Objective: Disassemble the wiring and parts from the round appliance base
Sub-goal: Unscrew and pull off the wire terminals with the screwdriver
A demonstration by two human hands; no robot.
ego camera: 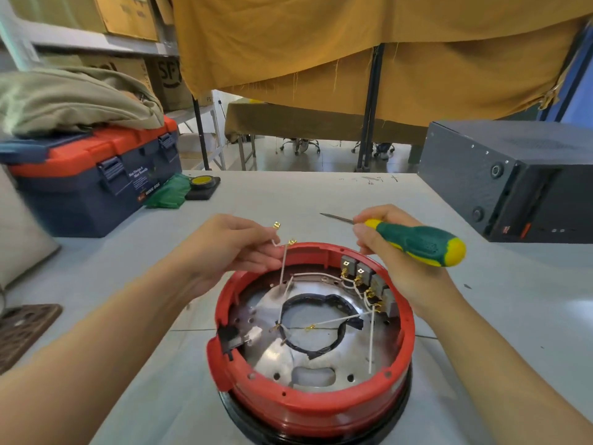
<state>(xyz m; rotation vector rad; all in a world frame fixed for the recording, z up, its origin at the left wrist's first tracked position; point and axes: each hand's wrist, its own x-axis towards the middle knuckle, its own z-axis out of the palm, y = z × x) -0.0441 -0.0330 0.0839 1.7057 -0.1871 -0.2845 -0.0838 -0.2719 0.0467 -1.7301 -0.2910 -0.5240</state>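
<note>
The round appliance base has a red rim and a shiny metal floor, and lies open side up on the table near me. White wires with brass terminals cross its inside toward grey switch blocks at the far right rim. My left hand pinches white wires and lifts them above the far left rim, brass ends up. My right hand grips a green and yellow screwdriver, tip pointing left over the table behind the base.
A blue and orange toolbox with cloth on it stands at the far left. Green fabric and a small black block with a yellow disc lie beside it. A dark metal box stands at the far right.
</note>
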